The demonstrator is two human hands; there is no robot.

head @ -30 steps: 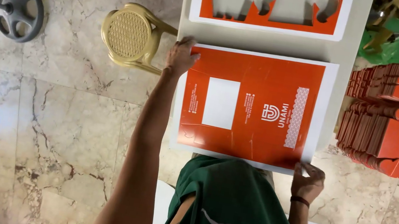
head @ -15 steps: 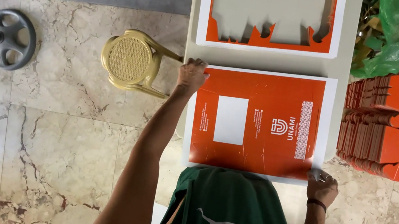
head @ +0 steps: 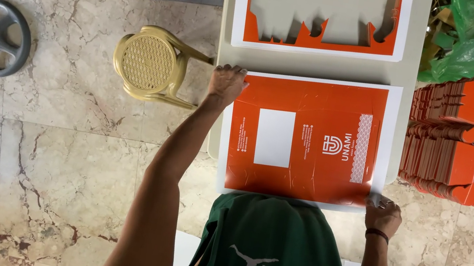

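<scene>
Both hands grasp the flat orange printed cardboard sheet [head: 307, 139] on the white counter [head: 314, 64]: left hand [head: 226, 82] clenching its far-left corner, right hand [head: 383, 214] its near-right corner.

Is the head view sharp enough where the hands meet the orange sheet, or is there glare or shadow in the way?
Head view: even daylight, no strong glare on the orange sheet; left hand and right hand are sharp at its corners; the person's green shirt hides the sheet's near edge; frame edges look slightly stretched.
</scene>
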